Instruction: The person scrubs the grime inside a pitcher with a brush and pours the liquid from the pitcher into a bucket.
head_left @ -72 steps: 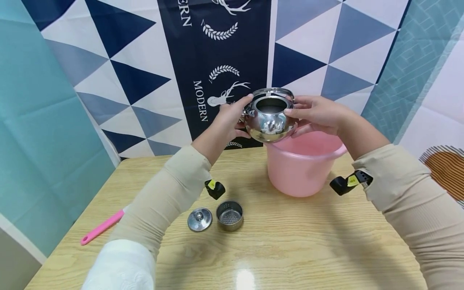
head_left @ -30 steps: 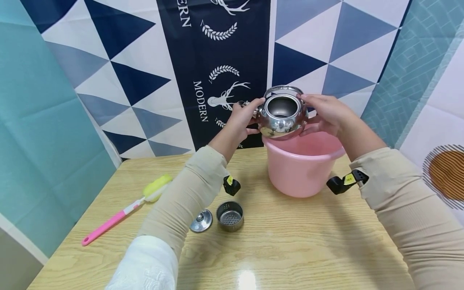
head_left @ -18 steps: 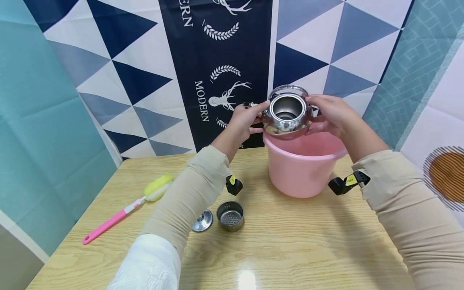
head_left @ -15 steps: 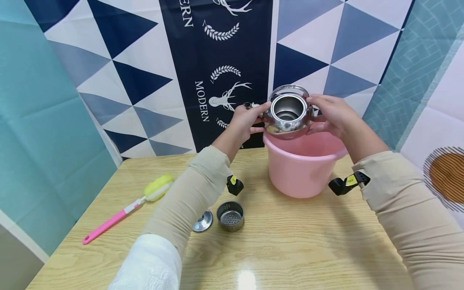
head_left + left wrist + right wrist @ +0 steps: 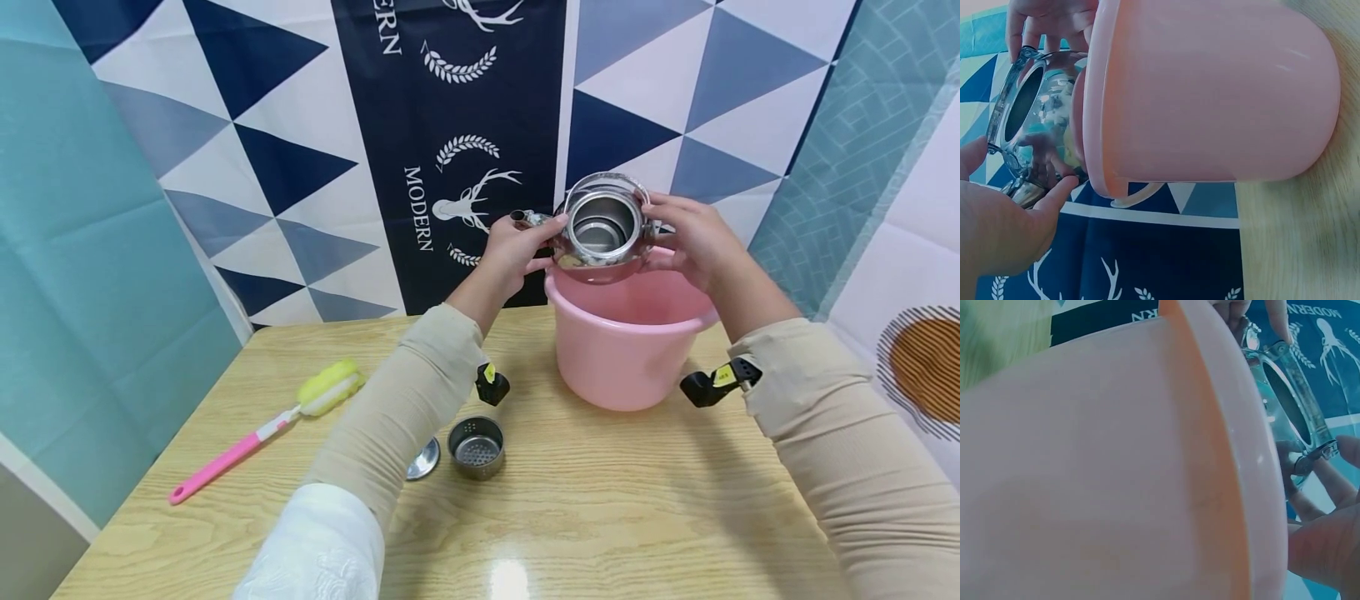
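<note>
Both hands hold a shiny metal teapot (image 5: 604, 237) with its raised loop handle, over the rim of a pink plastic tub (image 5: 626, 362). The pot is lidless and tilted, so its mouth and inner floor face the head camera. My left hand (image 5: 516, 250) grips it at the spout side, thumb up along the body. On the opposite side, my right hand (image 5: 692, 240) holds the body between thumb and fingers. In the left wrist view the teapot (image 5: 1054, 106) sits right at the tub's rim. The tub's wall hides part of the pot in the right wrist view.
On the wooden table (image 5: 600, 517), a perforated metal strainer cup (image 5: 476, 450) stands beside a small metal lid (image 5: 426, 460), partly hidden by the left sleeve. A pink-handled brush with a yellow sponge head (image 5: 322, 392) lies at left. A patterned wall covering (image 5: 465, 100) rises behind.
The teapot has shifted right over the tub, and its mouth has turned further toward the head camera. My left forearm moved right, uncovering the brush's yellow head and covering part of the lid.
</note>
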Available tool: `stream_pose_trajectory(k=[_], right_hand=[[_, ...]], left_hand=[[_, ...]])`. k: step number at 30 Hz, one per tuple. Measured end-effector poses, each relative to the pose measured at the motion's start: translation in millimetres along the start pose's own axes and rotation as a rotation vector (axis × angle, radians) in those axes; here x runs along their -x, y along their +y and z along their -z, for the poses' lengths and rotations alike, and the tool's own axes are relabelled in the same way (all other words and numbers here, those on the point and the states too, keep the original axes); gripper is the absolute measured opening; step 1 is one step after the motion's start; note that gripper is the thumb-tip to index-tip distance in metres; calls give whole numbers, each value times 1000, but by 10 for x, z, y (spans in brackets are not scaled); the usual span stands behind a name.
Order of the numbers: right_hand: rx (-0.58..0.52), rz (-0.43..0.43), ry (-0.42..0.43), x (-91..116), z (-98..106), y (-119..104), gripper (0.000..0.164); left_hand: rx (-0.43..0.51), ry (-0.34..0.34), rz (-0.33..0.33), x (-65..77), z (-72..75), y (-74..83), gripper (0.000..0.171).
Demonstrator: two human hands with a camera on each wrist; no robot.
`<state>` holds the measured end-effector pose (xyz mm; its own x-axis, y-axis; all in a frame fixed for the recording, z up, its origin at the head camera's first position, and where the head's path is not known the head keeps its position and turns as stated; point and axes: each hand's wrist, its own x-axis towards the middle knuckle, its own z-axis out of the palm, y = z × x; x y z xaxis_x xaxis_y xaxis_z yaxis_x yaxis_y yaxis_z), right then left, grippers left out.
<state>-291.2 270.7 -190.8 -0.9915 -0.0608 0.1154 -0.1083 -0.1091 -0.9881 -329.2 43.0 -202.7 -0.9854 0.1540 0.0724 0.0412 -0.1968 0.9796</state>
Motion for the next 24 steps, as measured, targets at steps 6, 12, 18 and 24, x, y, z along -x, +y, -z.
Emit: stream_pose_trajectory(k=[6, 12, 18, 24], right_hand=[[-77, 36, 16, -2, 21, 11, 65], [-69, 113, 24, 1, 46, 35, 61], [-105, 186, 14, 4, 77, 65, 53], [-149, 207, 19, 10, 108, 89, 48]], left_hand=[[18, 21, -39, -9, -39, -16, 32], [93, 20, -47, -43, -54, -12, 66], [142, 13, -51, -71, -89, -4, 71], [172, 18, -57, -79, -119, -20, 71]])
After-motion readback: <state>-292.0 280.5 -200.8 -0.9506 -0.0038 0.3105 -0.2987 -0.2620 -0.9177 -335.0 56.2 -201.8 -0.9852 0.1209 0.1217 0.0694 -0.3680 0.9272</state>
